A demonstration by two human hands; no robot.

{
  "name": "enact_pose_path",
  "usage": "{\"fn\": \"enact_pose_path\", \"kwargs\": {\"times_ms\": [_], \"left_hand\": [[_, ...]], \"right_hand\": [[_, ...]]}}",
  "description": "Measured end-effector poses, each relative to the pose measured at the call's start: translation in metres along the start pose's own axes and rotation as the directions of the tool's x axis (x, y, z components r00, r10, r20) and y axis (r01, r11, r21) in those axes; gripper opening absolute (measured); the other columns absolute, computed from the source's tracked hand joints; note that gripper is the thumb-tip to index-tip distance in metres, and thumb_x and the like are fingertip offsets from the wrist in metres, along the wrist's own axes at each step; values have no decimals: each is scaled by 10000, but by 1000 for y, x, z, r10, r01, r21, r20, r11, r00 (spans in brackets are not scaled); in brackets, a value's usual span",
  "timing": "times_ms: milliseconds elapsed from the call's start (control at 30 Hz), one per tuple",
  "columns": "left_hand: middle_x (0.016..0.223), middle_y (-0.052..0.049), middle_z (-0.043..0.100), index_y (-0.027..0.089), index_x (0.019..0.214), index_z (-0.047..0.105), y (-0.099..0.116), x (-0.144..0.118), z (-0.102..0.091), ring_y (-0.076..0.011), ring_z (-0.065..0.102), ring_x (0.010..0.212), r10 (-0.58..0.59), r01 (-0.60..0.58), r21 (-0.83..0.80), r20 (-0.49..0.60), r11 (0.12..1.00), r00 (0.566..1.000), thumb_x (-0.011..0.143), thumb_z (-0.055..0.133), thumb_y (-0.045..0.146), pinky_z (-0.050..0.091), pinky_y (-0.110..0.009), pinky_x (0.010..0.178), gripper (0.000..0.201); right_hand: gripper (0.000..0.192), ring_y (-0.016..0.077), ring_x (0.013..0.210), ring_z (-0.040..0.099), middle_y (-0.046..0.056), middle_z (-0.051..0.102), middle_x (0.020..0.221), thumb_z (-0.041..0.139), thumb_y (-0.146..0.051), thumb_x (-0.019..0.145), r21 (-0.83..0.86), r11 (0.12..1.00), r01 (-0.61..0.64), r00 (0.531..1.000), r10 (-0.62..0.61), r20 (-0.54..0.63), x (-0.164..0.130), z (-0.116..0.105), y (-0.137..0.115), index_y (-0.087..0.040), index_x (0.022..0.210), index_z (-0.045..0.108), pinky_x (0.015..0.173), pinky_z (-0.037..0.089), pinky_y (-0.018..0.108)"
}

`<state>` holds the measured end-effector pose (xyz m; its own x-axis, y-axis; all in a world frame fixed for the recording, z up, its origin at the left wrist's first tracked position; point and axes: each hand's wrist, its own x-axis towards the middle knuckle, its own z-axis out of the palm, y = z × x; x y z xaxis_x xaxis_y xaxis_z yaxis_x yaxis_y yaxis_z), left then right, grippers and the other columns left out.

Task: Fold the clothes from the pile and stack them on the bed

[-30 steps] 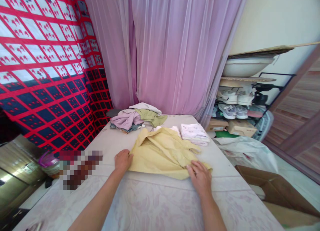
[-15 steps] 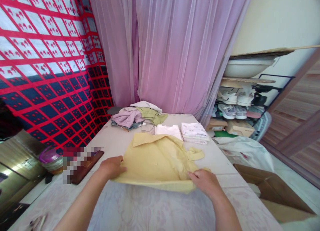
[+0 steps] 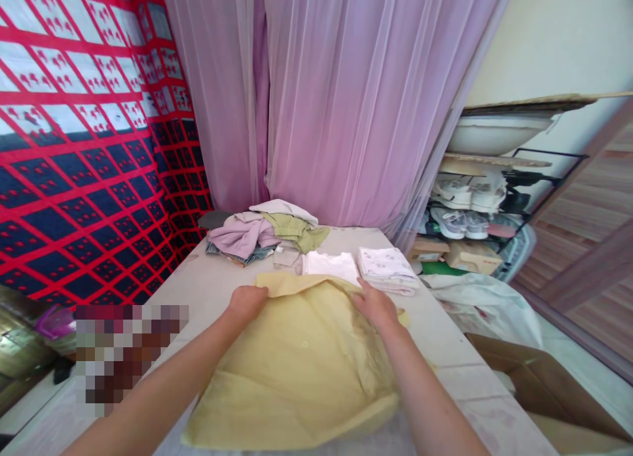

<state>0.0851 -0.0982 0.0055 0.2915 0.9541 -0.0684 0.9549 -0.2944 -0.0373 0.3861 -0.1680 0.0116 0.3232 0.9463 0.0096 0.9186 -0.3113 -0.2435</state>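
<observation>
the yellow shirt (image 3: 301,370) lies flat on the bench (image 3: 217,285), long axis running 6 to 12 o'clock. both hands rest on its far edge — left hand (image 3: 246,302) at 11, right hand (image 3: 374,306) at 1 — fingers curled onto the cloth, pinch unclear.

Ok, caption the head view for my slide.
Both hands, left and right, rest on a yellow shirt's collar end on the table.

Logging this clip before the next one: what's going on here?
A person is handling a yellow shirt spread on a table. The left hand and right hand both rest at its far end, near the collar. Beyond lie folded white clothes and a loose clothes heap.
</observation>
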Motion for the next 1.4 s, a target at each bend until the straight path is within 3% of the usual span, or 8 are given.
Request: {"fn": "enact_pose_path", "kwargs": {"times_ms": [167,300,400,667,867,1033,1200,1400], "left_hand": [[998,-108,706,232,966,679,-15,46,-35,-264,641,963,-75,73,-37,-79,997,994,897,359,319,467,-373,802,338],[1266,-67,603,220,1285,506,-13,97,-55,-209,562,1144,-122,40,-366,-202,930,972,889,396,322,430,-308,932,423],[1489,-108,354,142,1436,287,-5,111,-37,-196,363,1341,-41,-75,-444,-246,893,968,847,491,295,311,-283,1068,642],[1409,-176,447,119,1408,338,-33,20,54,-286,420,1291,-282,268,-159,-74,950,957,881,411,446,319,-435,1051,625],[1216,-159,601,132,1362,417,-27,-22,46,-296,558,1110,-281,272,-104,-80,957,956,899,362,405,429,-420,903,540],[1280,-121,576,205,1398,366,-23,-35,38,-253,599,1072,-305,300,-185,3,936,952,909,335,279,462,-377,863,495],[1308,-133,549,178,1414,336,-39,-47,36,-261,571,1129,-349,333,-238,-24,912,937,913,332,291,456,-387,909,513],[1392,-174,452,97,1335,443,-39,-62,44,-266,456,1264,-249,154,-362,-235,920,940,865,435,385,384,-387,1034,551]], "right_hand": [[320,176,802,645,44,729,823,407,-275,847,73,994,-75,997,73,26,33,6,-1,-231,843,724,631,391,237],[370,182,878,646,56,727,943,383,-278,864,121,982,-144,988,150,-47,53,5,-5,-216,1092,668,682,416,244],[489,196,927,646,78,702,1048,370,-279,877,67,985,-157,986,160,-50,52,9,-7,-210,1350,472,730,432,268],[424,226,1019,614,68,653,1167,383,-410,881,38,987,-154,988,154,-6,-4,28,52,-236,1220,569,794,455,312],[462,248,1141,543,122,606,1232,446,-439,863,-77,996,-48,997,43,-68,-25,48,59,-179,1222,578,908,423,340],[331,246,1006,618,90,691,1053,432,-311,867,-117,993,-18,1000,20,16,-20,23,48,-262,1097,665,804,451,350],[422,267,1131,545,116,614,1219,478,-247,831,-118,993,-9,994,-4,-110,-15,2,49,-242,1241,578,887,430,395],[313,221,1025,606,79,681,1104,456,-282,851,327,915,237,970,-241,-29,-55,10,40,-189,1055,675,894,445,332]]}}
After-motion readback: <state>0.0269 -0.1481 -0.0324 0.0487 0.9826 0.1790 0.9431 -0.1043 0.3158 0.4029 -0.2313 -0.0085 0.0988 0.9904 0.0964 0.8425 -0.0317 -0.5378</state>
